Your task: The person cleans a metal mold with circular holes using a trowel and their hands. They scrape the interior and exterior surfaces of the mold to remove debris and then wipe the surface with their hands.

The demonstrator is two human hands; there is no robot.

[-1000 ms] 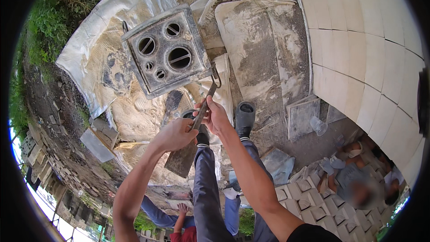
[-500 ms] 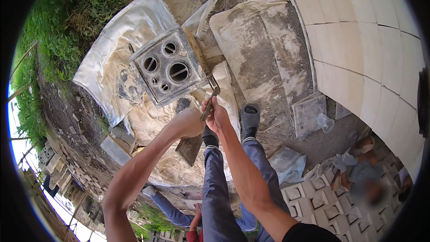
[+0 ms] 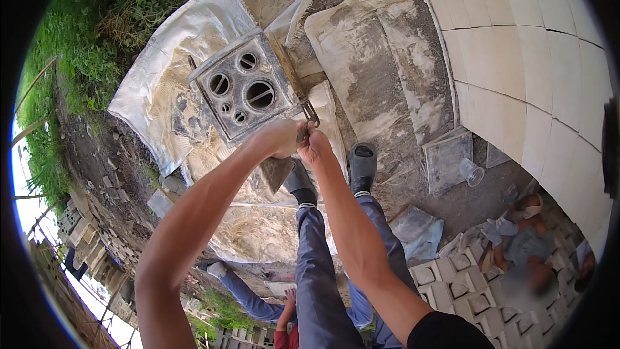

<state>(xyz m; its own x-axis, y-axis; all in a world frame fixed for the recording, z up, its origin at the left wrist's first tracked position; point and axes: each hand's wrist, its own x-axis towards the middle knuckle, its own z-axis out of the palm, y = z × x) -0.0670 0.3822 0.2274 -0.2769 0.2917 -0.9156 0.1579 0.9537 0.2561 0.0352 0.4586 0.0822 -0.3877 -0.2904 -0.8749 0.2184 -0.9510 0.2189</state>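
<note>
A square grey metal mould [image 3: 242, 94] with several round holes rests on a sheet smeared with pale mortar [image 3: 161, 90]. A long bar handle [image 3: 290, 77] runs along the mould's right side and ends in a metal loop by my hands. My left hand [image 3: 281, 139] and my right hand [image 3: 315, 145] are both closed around that end, side by side. Under my left hand a dark flat blade-like piece [image 3: 276, 173] shows; what holds it is hidden. My dark shoes [image 3: 361, 161] stand just below the hands.
Grass [image 3: 77, 45] borders the left side and a wall of pale blocks [image 3: 536, 58] curves along the right. A square slab [image 3: 445, 161] and a clear cup [image 3: 473, 171] lie nearby. One person sits among cast blocks [image 3: 445, 271] at lower right; another person's arm [image 3: 248, 297] shows below.
My hands have risen and drawn closer to the mould's lower right corner, staying on the handle. The mould sits further right in view as my head turned.
</note>
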